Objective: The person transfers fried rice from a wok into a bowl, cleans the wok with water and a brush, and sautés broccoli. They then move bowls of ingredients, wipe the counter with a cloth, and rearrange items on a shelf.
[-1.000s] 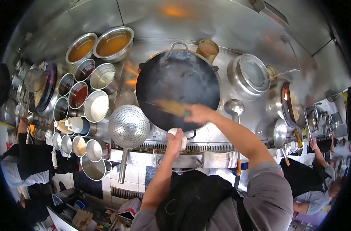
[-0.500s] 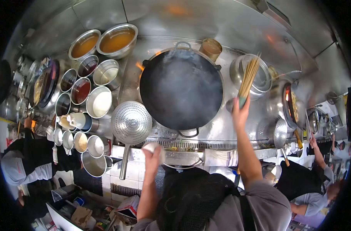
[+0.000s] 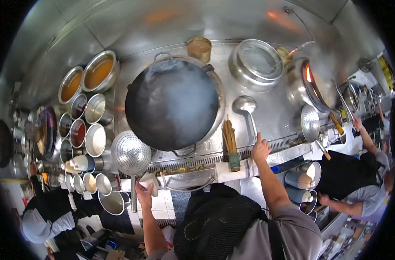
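Observation:
My left hand (image 3: 145,193) holds a white cloth (image 3: 150,182) at the stove's front edge, close to the handle of a perforated strainer (image 3: 131,154). My right hand (image 3: 261,149) is closed on the handle of a metal ladle (image 3: 245,105), whose bowl rests on the steel top. Between my hands, a bamboo brush (image 3: 230,141) with a green-wrapped end lies at the front of the stove, touched by neither. Behind it, smoke hangs over a large black wok (image 3: 171,104).
Seasoning pots (image 3: 95,139) and two bowls of amber liquid (image 3: 98,72) stand left. At the back are a tin (image 3: 199,49) and a steel pot (image 3: 257,65). A co-worker (image 3: 357,182) is at the right, another (image 3: 46,216) at the left.
My right hand has let go of the bamboo brush, now lying on the stove, and has taken hold of the ladle. My left hand has moved the white cloth toward the strainer handle. The view has shifted.

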Demonstrator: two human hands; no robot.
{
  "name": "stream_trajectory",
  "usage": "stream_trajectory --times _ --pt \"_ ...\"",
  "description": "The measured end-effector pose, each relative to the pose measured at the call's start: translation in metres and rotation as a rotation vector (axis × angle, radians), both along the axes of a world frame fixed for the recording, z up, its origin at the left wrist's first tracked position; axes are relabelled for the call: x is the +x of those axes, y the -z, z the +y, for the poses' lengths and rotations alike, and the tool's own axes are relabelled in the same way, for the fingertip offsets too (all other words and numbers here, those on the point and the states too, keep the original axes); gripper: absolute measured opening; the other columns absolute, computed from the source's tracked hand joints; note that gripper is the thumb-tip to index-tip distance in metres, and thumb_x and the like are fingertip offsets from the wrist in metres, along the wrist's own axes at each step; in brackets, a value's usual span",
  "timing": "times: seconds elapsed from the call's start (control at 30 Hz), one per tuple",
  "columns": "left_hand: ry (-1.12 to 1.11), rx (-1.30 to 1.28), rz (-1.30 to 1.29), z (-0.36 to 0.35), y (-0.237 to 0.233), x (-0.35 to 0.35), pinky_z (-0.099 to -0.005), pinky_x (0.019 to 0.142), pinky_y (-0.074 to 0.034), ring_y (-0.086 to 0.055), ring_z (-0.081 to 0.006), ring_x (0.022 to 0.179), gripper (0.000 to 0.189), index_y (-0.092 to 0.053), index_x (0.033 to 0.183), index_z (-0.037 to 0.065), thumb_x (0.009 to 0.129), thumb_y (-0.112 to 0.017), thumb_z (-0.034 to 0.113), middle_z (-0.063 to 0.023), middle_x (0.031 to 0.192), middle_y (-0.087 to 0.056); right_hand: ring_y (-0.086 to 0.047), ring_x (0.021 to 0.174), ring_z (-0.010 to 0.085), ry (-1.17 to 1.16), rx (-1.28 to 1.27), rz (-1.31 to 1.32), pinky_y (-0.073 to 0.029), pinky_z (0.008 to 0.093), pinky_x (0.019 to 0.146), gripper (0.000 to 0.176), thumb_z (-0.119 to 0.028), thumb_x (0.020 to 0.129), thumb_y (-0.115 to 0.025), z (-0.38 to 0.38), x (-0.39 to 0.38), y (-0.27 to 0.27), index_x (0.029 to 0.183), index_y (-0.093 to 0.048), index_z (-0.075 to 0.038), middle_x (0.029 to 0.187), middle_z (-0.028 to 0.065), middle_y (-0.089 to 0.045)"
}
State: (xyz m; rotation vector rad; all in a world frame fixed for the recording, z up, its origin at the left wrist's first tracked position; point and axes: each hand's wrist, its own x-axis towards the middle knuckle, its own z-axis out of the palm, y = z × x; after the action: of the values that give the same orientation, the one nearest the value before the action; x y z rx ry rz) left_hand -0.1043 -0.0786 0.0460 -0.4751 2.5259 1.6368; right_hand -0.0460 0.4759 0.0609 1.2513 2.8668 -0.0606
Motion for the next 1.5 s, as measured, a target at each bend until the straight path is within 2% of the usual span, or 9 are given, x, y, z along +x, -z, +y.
stream_trajectory --times 0.47,0.7,0.83,0.9,0.93,1.0,1.07,1.1,1.5 --pt "-0.187 -0.437 0.300 0.024 -0.026 0.030 -0.0401 0.092 -0.041 -0.046 -0.0280 0.102 0.061 -0.035 0.138 -0.007 0.093 -0.065 0.021 -0.0190 0.118 -0.046 -0.062 0.070 0.0308 -0.005 -0.768 0.636 -0.050 0.0399 0.069 0.049 -0.025 0.098 -0.052 0.078 -0.040 -0.131 0.141 -0.043 -0.003 0.082 0.0230 -0.063" --pt "-0.249 -0.380 0.315 0.042 -0.043 0.023 -0.0400 0.090 -0.043 -0.046 -0.0265 0.103 0.057 -0.037 0.139 -0.004 0.095 -0.061 0.023 -0.0176 0.120 -0.046 -0.060 0.095 0.0488 -0.160 -0.275 0.625 -0.049 0.0524 0.081 0.043 -0.024 0.097 -0.048 0.163 -0.098 -0.095 0.136 -0.047 -0.006 0.098 0.0288 -0.065" --pt "-0.273 -0.287 0.407 0.042 -0.004 0.033 -0.0414 0.097 -0.044 -0.046 -0.0336 0.120 0.055 -0.035 0.138 -0.004 0.092 -0.062 0.010 -0.0232 0.137 -0.039 -0.068 0.082 0.0340 -0.351 0.100 0.376 -0.055 0.0429 0.073 0.033 -0.020 0.090 -0.054 0.283 -0.165 0.010 0.117 -0.059 -0.001 0.088 0.0183 -0.069" --pt "-0.156 -0.441 0.417 0.093 -0.074 0.031 -0.0417 0.095 -0.043 -0.052 -0.0366 0.111 0.043 -0.050 0.126 -0.001 0.087 -0.064 0.011 -0.0209 0.121 -0.053 -0.053 0.057 0.0205 0.160 -0.988 0.559 -0.045 0.0399 0.053 0.020 -0.022 0.093 -0.049 0.271 -0.181 -0.014 0.089 -0.061 -0.006 0.064 0.0063 -0.056" --pt "-0.125 -0.274 0.404 0.114 -0.087 0.030 -0.0437 0.095 -0.043 -0.054 -0.0383 0.108 0.037 -0.055 0.118 0.000 0.085 -0.065 0.013 -0.0208 0.116 -0.056 -0.047 0.056 0.0142 0.037 -0.917 0.259 -0.041 0.0325 0.050 0.023 -0.028 0.095 -0.046 0.247 -0.178 -0.063 0.080 -0.052 -0.012 0.062 -0.0003 -0.048" --pt "-0.007 -0.291 0.383 0.160 -0.108 0.026 -0.0422 0.090 -0.049 -0.055 -0.0345 0.109 0.054 -0.053 0.123 0.006 0.070 -0.059 -0.007 -0.0167 0.114 -0.057 -0.051 0.067 0.0137 -0.188 -1.700 0.390 -0.043 0.0240 0.060 0.029 -0.038 0.095 -0.055 0.285 -0.176 -0.068 0.105 -0.058 -0.011 0.078 -0.0019 -0.054" --pt "0.217 -0.324 0.549 0.196 -0.109 0.009 -0.0459 0.103 -0.040 -0.049 -0.0365 0.121 0.053 -0.056 0.123 0.003 0.071 -0.066 0.002 -0.0182 0.130 -0.051 -0.050 0.074 0.0085 -0.443 -1.321 0.583 -0.043 0.0225 0.062 0.042 -0.024 0.096 -0.055 0.313 -0.173 -0.045 0.130 -0.049 -0.001 0.090 0.0025 -0.055" --pt "0.275 -0.303 0.628 0.209 -0.115 0.003 -0.0463 0.110 -0.034 -0.045 -0.0351 0.127 0.051 -0.056 0.122 0.001 0.073 -0.067 0.007 -0.0175 0.131 -0.051 -0.046 0.070 0.0054 0.038 -1.412 0.667 -0.040 0.0229 0.056 0.046 -0.015 0.097 -0.051 0.298 -0.185 -0.052 0.138 -0.039 0.001 0.082 0.0017 -0.048" --pt "0.127 -0.617 0.723 0.268 -0.056 -0.042 -0.0428 0.109 -0.033 -0.057 -0.0264 0.096 0.013 -0.066 0.084 0.009 0.077 -0.056 0.015 -0.0087 0.090 -0.062 -0.040 0.057 0.0079 -0.235 -1.709 0.602 -0.037 0.0238 0.047 0.050 -0.025 0.100 -0.045 0.159 -0.062 -0.197 0.143 -0.038 -0.002 0.080 -0.0017 -0.044"
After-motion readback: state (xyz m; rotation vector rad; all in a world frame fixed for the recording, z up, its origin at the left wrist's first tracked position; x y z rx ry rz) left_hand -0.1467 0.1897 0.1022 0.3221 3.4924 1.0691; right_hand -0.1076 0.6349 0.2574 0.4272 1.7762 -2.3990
